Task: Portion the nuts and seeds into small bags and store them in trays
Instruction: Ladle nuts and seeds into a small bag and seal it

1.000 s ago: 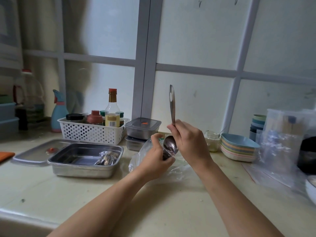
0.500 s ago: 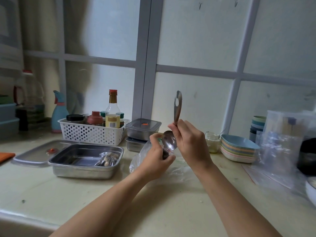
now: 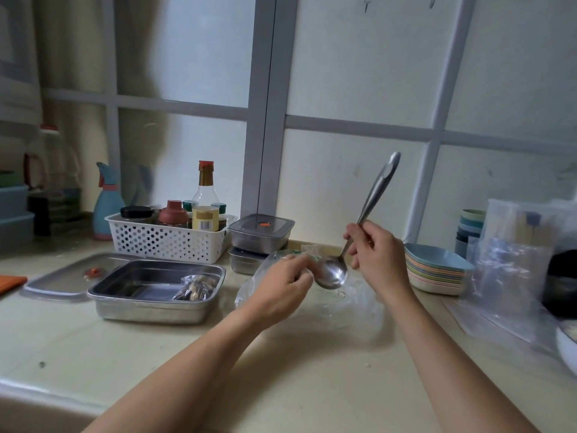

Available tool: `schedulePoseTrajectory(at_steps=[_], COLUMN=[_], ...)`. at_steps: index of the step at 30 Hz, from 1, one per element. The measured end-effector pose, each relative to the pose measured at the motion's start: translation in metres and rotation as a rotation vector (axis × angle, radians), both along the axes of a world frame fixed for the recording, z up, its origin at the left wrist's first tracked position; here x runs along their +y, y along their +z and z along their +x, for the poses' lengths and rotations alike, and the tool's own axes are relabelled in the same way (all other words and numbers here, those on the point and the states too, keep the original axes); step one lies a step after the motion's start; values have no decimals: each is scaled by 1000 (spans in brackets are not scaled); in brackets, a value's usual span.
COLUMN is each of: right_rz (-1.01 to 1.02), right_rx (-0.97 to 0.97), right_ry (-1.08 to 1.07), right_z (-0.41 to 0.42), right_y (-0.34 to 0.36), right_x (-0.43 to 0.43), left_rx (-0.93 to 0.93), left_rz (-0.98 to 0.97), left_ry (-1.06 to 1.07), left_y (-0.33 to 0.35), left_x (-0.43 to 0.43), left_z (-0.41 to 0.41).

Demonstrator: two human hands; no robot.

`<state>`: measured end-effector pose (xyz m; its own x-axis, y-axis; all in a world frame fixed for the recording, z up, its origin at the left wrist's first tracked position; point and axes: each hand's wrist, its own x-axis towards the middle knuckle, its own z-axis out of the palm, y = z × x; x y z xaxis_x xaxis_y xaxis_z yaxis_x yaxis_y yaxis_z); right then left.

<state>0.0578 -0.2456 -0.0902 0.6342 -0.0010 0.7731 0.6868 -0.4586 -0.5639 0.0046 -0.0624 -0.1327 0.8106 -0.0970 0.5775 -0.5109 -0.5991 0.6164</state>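
My right hand [image 3: 376,250] grips the handle of a steel spoon [image 3: 332,271], bowl down and handle slanting up to the right. The bowl hangs just above a clear plastic bag [image 3: 349,304] lying on the counter. My left hand [image 3: 282,278] pinches the bag's left edge beside the spoon bowl; what is inside the bag is hidden. To the left stands an open steel tray [image 3: 150,303] holding one small filled bag of nuts [image 3: 195,287] in its right corner.
The tray's lid [image 3: 59,281] lies left of it. Behind are a white basket of bottles [image 3: 165,240] and two stacked lidded steel containers [image 3: 260,234]. Stacked coloured dishes [image 3: 435,270] and a pile of clear bags [image 3: 512,264] sit on the right. The counter edge runs along the lower left.
The spoon's handle has tilted from upright to slanting right, and its bowl has moved down and right away from my left hand. My left hand has loosened its grip.
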Motion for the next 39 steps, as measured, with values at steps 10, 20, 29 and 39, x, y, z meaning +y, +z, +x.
schedulePoseTrajectory(at_steps=[10, 20, 29, 39], right_rz=[-232, -241, -354, -346], right_rx=[264, 244, 173, 180], right_ry=[-42, -70, -114, -108], right_z=[15, 13, 8, 2], right_y=[-16, -14, -12, -10], right_x=[-20, -19, -8, 0], left_rx=[108, 194, 43, 161], left_rz=[521, 415, 502, 391], left_ry=[-249, -298, 319, 370], left_y=[-3, 1, -10, -14], left_x=[8, 10, 14, 5], left_z=[-7, -5, 10, 12])
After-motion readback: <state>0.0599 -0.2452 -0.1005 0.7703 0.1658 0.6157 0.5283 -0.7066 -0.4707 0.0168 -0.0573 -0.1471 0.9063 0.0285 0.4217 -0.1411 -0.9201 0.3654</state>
